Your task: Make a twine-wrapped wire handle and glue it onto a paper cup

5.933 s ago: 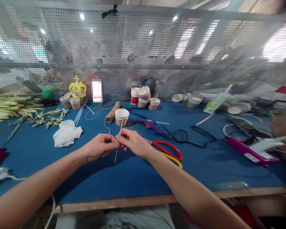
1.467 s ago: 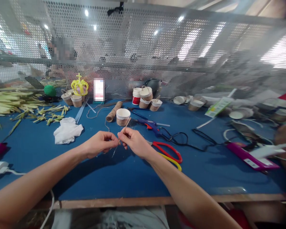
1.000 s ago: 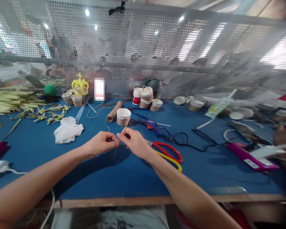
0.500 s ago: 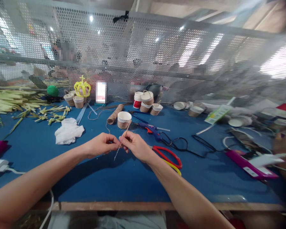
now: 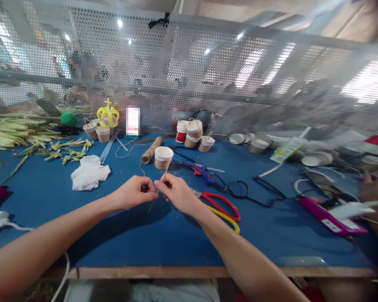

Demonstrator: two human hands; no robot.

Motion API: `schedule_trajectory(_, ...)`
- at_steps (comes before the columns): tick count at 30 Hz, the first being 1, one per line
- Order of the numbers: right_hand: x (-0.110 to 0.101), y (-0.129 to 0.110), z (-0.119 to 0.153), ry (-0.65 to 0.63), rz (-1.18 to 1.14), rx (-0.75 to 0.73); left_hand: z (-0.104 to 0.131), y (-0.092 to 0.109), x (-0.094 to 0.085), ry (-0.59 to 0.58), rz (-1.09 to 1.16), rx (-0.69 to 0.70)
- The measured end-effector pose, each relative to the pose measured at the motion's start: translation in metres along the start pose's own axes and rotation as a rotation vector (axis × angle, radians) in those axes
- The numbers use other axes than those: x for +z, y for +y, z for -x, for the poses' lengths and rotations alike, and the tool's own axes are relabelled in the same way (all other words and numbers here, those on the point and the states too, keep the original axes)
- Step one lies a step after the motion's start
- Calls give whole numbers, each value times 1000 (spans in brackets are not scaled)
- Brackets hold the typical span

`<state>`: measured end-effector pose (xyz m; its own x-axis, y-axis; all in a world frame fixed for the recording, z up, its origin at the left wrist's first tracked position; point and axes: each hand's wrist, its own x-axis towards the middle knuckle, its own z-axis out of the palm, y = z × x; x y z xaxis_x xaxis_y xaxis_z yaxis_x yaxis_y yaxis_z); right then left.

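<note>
Between my two hands, above the blue tabletop, is a thin length of twine [image 5: 166, 168]. My right hand [image 5: 176, 191] pinches it, with one end rising above the fingers toward a small cup. My left hand [image 5: 138, 191] is closed at the fingertips beside the lower stretch, gripping the twine. A faint loose end dangles below the fingers. Just beyond stands the white-rimmed cup [image 5: 164, 158] wrapped in twine. Left of it lies a roll of brown twine [image 5: 151, 150], its strand running down toward my left hand. Scissors [image 5: 222, 206] with red and yellow handles lie by my right wrist.
A blue glue gun [image 5: 199, 171] with a black cord lies right of the cup. Several wrapped cups [image 5: 194, 129] stand at the back. A crumpled white cloth [image 5: 90, 173] is at left, a purple power strip [image 5: 330, 216] at right. Another person's hand [image 5: 376, 191] shows blurred at the right edge.
My fingers have shifted slightly against each other around the twine, and its lower end looks fainter and more blurred. The things on the table stay in place.
</note>
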<state>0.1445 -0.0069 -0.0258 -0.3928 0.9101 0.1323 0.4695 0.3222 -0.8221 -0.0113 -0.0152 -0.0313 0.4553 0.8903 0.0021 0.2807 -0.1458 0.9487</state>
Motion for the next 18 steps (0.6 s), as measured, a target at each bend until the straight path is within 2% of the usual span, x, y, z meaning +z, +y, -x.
schedule_trajectory(4, 2, 0, 1, -6, -37, 0, 1, 0, 2, 6, 85, -52)
schedule_trajectory(9, 0, 3, 1, -151, -310, -37, 2, -2, 1, -59, 243, -114)
schedule_trajectory(18, 0, 3, -1, -5, -71, -21, 0, -4, 3, 4, 165, -93)
